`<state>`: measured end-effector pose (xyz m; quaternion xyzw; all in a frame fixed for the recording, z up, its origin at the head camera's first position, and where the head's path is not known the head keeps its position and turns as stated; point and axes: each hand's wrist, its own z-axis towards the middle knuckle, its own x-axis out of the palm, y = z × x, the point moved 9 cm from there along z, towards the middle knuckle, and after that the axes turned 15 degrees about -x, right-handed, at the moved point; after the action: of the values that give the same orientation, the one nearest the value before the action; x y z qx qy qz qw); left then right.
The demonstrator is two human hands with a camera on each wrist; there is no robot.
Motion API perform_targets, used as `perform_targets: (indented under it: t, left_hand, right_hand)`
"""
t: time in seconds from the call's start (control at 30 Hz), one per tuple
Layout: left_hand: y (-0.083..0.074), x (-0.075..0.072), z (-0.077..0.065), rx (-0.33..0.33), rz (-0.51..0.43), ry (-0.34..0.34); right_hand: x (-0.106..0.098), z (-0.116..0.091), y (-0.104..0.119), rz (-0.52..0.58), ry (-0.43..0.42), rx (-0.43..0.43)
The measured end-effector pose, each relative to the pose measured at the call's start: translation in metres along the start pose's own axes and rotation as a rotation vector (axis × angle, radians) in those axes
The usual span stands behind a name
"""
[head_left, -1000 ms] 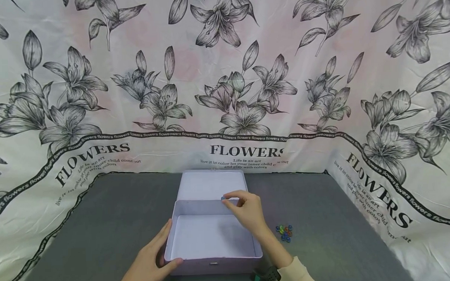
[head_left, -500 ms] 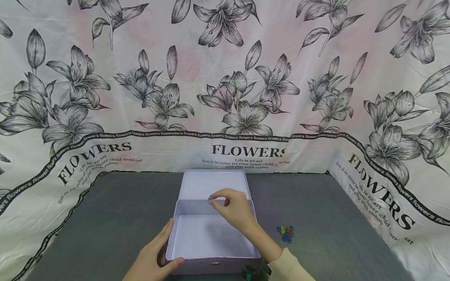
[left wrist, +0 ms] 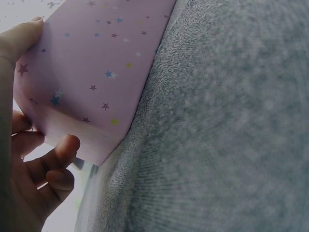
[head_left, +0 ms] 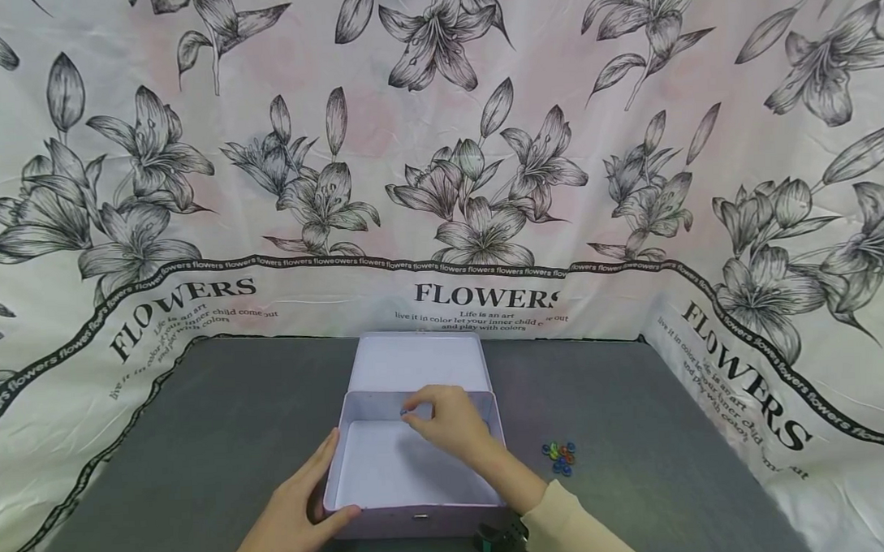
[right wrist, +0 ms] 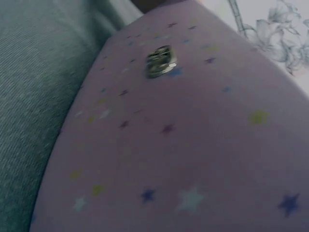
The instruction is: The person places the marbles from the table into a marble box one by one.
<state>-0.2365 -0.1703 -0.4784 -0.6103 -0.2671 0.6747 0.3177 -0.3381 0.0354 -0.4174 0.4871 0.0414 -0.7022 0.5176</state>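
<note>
A lilac tin box [head_left: 421,523] with a pale inside stands in front of me, its lid [head_left: 419,362] laid back behind it. My left hand [head_left: 292,504] grips the box's left front corner, with the thumb over the front rim. In the left wrist view, that hand [left wrist: 38,164] is beside the star-printed wall [left wrist: 96,63]. Over the box's inside, my right hand [head_left: 450,426] pinches a small blue marble [head_left: 403,412] between thumb and fingertips. The right wrist view shows the box's front with its metal latch [right wrist: 161,61], but not the hand's fingers.
Several small glassy marbles [head_left: 560,457] in blue, green, yellow and orange lie grouped on the grey tabletop [head_left: 622,416], right of the box. A flower-printed cloth [head_left: 483,185] hangs around the table's back and sides.
My right hand has moved left and then down into the box's opening with the blue marble still pinched. The left hand has stayed on the box corner.
</note>
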Motion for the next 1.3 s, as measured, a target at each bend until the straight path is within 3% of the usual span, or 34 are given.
perform_targets:
  t: [0.3, 0.53, 0.63, 0.93, 1.1, 1.3]
  left_hand:
    - [0.0, -0.001, -0.001, -0.015, 0.013, -0.003]
    - [-0.002, 0.0, -0.001, -0.012, 0.063, -0.013]
    - [-0.002, 0.0, 0.0, -0.012, 0.072, -0.016]
    - [-0.001, -0.001, 0.0, -0.009, 0.05, -0.011]
    - [0.0, 0.001, 0.0, -0.035, 0.03, 0.015]
    - [0.001, 0.0, 0.0, -0.037, 0.054, -0.003]
  right_hand:
    - [0.02, -0.004, -0.001, -0.116, 0.185, -0.042]
    - [0.029, -0.011, -0.011, -0.15, 0.298, 0.046]
    - [0.033, -0.012, -0.01, -0.172, 0.328, 0.044]
    - [0.04, -0.015, -0.006, -0.201, 0.366, 0.021]
    - [0.037, -0.014, -0.007, -0.189, 0.331, 0.033]
    - [0.03, -0.012, -0.009, -0.152, 0.292, 0.063]
